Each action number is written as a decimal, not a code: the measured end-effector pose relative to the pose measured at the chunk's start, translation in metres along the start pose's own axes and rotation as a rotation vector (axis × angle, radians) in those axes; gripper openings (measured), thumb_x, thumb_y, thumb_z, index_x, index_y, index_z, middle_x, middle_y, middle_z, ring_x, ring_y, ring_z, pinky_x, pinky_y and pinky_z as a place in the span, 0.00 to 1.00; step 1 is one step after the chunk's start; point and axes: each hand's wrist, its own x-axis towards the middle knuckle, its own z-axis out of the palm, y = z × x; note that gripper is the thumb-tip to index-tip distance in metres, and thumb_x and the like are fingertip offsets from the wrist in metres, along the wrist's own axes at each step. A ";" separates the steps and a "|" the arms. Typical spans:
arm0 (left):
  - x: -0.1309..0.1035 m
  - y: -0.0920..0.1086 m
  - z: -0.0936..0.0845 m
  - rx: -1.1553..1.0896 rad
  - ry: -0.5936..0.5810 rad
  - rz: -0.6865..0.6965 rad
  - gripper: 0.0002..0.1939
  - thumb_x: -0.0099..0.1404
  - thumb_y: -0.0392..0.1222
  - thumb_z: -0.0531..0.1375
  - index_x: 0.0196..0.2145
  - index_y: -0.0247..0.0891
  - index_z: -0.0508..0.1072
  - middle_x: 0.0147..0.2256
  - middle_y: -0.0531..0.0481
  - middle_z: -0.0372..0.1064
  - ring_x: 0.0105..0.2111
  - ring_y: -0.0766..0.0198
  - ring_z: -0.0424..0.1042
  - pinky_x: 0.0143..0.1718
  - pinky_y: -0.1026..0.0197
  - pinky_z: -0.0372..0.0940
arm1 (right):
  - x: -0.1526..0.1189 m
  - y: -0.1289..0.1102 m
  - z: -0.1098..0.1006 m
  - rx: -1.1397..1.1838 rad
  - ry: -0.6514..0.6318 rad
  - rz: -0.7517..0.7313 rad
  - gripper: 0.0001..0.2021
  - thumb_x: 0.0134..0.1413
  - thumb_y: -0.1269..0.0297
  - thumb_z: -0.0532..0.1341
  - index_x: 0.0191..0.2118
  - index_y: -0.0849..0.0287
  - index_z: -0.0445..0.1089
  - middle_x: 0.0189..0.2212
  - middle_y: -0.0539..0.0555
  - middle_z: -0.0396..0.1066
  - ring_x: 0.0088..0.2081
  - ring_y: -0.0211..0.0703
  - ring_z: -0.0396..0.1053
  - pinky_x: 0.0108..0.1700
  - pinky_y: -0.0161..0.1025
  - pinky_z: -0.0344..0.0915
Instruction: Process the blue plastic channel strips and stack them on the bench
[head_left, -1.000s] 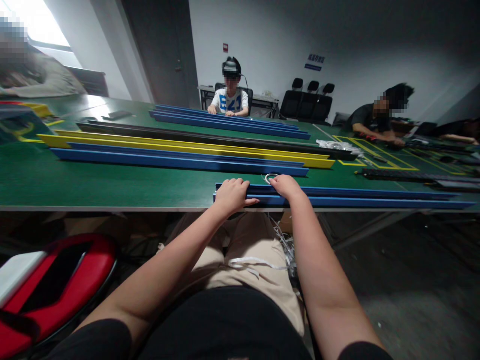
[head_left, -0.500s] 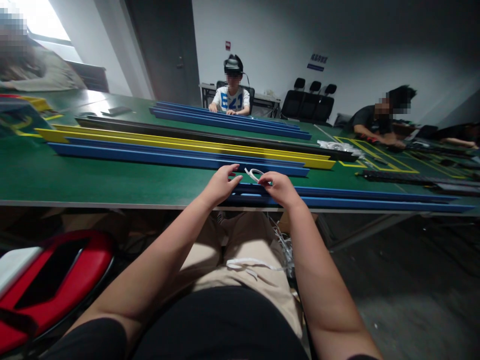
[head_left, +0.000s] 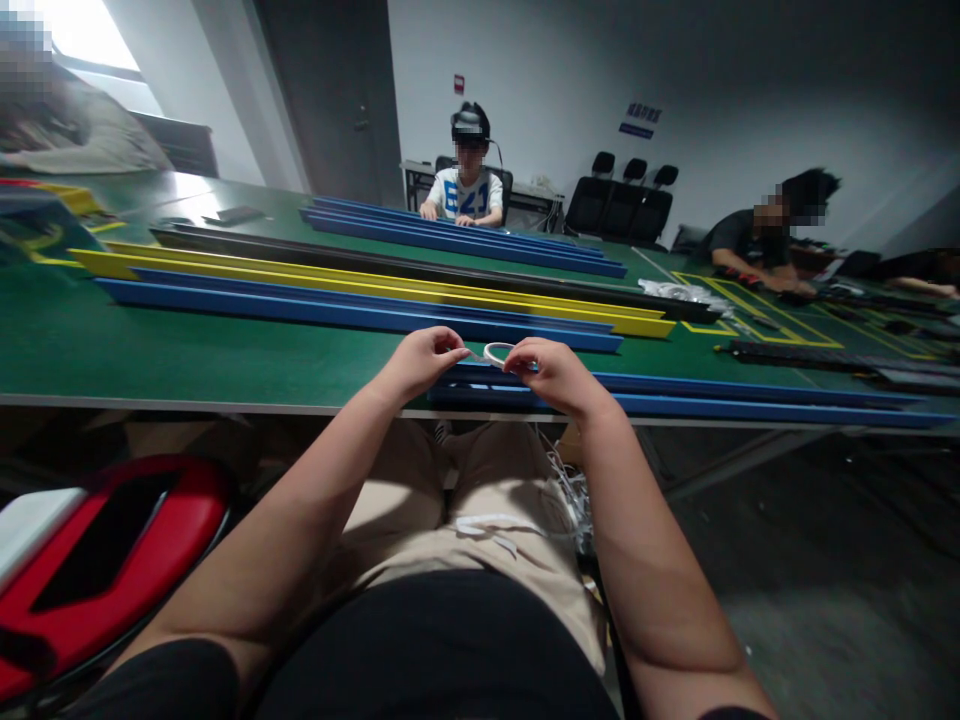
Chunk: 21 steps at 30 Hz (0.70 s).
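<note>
My right hand (head_left: 550, 372) grips a thin white ring-shaped roll (head_left: 496, 354), which looks like narrow tape, by its right side. To the left, my left hand (head_left: 429, 362) pinches the loose end of the strip, a short piece of which spans the gap to the roll. Both hands are above a blue channel bar (head_left: 675, 402) lying along the table's front edge. Behind them runs another blue bar (head_left: 300, 308), and beyond that a yellow bar (head_left: 375, 285).
The green table (head_left: 225, 370) also bears a dark bar (head_left: 337, 262), more blue bars (head_left: 465, 240) and clear plastic bags (head_left: 679, 292). People sit at the far side, left and right. A red stool (head_left: 172, 530) stands low at left.
My left hand has moved slightly left and closed its fingers on the strip's end. The white roll has turned in my right hand and its loose end now points to my left hand.
</note>
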 end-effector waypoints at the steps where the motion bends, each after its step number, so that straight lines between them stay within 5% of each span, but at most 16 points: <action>1: -0.001 -0.003 -0.002 -0.012 -0.004 -0.007 0.16 0.62 0.54 0.64 0.34 0.37 0.76 0.27 0.52 0.72 0.26 0.65 0.66 0.28 0.62 0.60 | 0.001 0.000 0.000 0.000 0.003 0.005 0.09 0.59 0.72 0.60 0.37 0.57 0.78 0.38 0.53 0.75 0.39 0.40 0.71 0.42 0.36 0.66; 5: -0.004 -0.014 -0.008 -0.024 -0.038 -0.013 0.18 0.62 0.56 0.62 0.33 0.37 0.76 0.26 0.52 0.71 0.26 0.65 0.66 0.27 0.63 0.58 | 0.008 -0.006 0.000 0.015 -0.019 0.099 0.09 0.60 0.70 0.60 0.42 0.58 0.77 0.37 0.52 0.75 0.37 0.38 0.70 0.41 0.35 0.64; 10: -0.007 -0.024 -0.017 0.059 -0.040 -0.025 0.18 0.62 0.57 0.61 0.33 0.38 0.76 0.28 0.51 0.72 0.28 0.63 0.67 0.29 0.62 0.59 | 0.018 -0.006 -0.006 -0.066 -0.218 0.258 0.13 0.61 0.65 0.62 0.51 0.56 0.73 0.33 0.49 0.75 0.31 0.36 0.68 0.37 0.34 0.61; 21: -0.020 -0.050 -0.020 0.300 -0.113 -0.151 0.16 0.63 0.53 0.59 0.31 0.38 0.77 0.27 0.50 0.74 0.27 0.62 0.69 0.29 0.61 0.57 | 0.037 0.012 0.007 -0.633 -0.477 0.442 0.19 0.54 0.53 0.68 0.51 0.51 0.77 0.47 0.57 0.78 0.47 0.51 0.75 0.45 0.39 0.68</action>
